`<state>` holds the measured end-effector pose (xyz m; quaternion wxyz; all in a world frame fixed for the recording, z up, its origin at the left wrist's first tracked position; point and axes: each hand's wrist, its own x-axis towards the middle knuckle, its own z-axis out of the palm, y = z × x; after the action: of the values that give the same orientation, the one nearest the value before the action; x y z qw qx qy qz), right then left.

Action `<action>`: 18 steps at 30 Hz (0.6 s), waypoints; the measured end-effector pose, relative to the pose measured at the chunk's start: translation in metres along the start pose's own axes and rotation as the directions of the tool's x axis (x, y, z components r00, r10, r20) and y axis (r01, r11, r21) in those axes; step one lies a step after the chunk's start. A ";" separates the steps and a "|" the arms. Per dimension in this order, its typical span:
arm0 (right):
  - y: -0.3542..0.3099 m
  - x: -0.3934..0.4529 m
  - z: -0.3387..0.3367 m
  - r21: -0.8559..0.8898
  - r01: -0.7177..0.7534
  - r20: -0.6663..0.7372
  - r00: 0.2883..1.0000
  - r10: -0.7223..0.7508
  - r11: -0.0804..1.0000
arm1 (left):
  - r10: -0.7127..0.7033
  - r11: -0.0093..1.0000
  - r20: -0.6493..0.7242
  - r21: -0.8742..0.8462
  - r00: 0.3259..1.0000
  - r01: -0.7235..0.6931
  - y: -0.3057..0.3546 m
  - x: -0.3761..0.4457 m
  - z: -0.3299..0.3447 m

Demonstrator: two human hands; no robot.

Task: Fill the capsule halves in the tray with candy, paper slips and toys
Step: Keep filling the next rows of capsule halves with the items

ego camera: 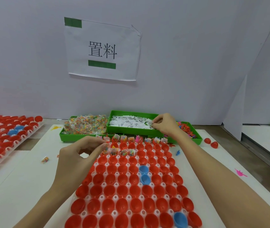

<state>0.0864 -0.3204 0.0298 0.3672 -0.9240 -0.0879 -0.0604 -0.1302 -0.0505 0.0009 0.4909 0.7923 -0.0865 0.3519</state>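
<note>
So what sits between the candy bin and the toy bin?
The slip bin, a green tray of white paper slips, with the right hand pinching slips at its right end. Head view.

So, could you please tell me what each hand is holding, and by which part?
The right hand pinches paper slips by their edge over the green tray. The left hand pinches a candy packet by its top, above the capsule tray.

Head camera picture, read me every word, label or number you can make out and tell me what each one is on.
"置料": large black characters on the white paper sign taped to the wall, between two green tape strips.
Paper slips in the middle green bin: black print, too small to read.
Slips in the filled capsule halves of the far row: too small to read.
</note>
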 end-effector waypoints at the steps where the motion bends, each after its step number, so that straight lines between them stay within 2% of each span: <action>1: 0.002 -0.001 0.000 0.043 -0.008 -0.018 1.000 0.009 0.999 | 0.000 1.000 0.007 0.001 1.000 0.000 0.000 0.000 0.000; 6: 0.004 -0.012 0.002 0.172 -0.015 -0.127 0.991 0.037 0.985 | -0.018 1.000 0.026 -0.005 1.000 0.018 0.002 0.000 -0.001; 8: 0.000 -0.022 0.000 0.295 0.004 -0.167 0.985 0.047 0.955 | -0.029 0.999 0.032 -0.021 0.999 0.029 0.004 0.001 -0.001; 10: -0.010 -0.039 -0.002 0.393 0.035 -0.123 0.992 0.015 0.919 | -0.041 0.997 0.046 -0.059 0.998 0.044 0.006 0.001 -0.001; 14: -0.036 -0.093 -0.003 0.385 0.151 0.001 0.986 -0.164 0.911 | -0.098 0.977 0.098 -0.178 0.990 0.115 0.010 -0.001 0.003; 18: -0.049 -0.147 0.002 0.448 0.229 -0.016 0.969 -0.248 0.865 | -0.075 0.968 0.141 -0.226 0.987 0.106 0.018 -0.007 0.009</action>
<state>-0.0675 -0.3015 0.0346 0.5569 -0.7983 -0.2203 -0.0643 -0.1401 -0.0684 0.0068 0.5892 0.7538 -0.1230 0.2636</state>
